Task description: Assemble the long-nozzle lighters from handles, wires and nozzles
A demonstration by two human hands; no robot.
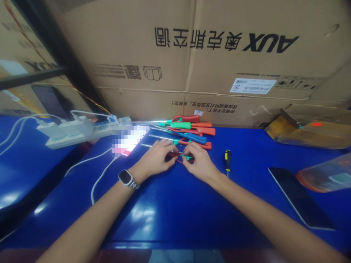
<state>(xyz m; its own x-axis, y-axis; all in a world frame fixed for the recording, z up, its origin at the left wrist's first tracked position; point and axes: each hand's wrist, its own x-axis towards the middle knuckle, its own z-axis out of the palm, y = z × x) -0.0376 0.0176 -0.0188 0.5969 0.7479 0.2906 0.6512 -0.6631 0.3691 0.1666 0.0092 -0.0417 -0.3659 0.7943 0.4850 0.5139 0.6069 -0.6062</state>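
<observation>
Both my hands meet at the middle of the blue table (175, 204). My left hand (156, 159), with a smartwatch on its wrist, and my right hand (199, 162) have their fingers closed on a long-nosed gas lighter (181, 156) with red and green parts, held just above the tabletop. Its metal tube points left under my left hand. Behind my hands lie several more long lighters (189, 130) in red, green and blue, side by side.
A yellow-and-black screwdriver (227, 160) lies right of my right hand. A dark tablet (298, 197) lies at the right, with plastic bags (309, 129) behind it. A lit phone (128, 140) on a cable and a white power strip (68, 133) are at the left. A large cardboard box (192, 54) forms the back.
</observation>
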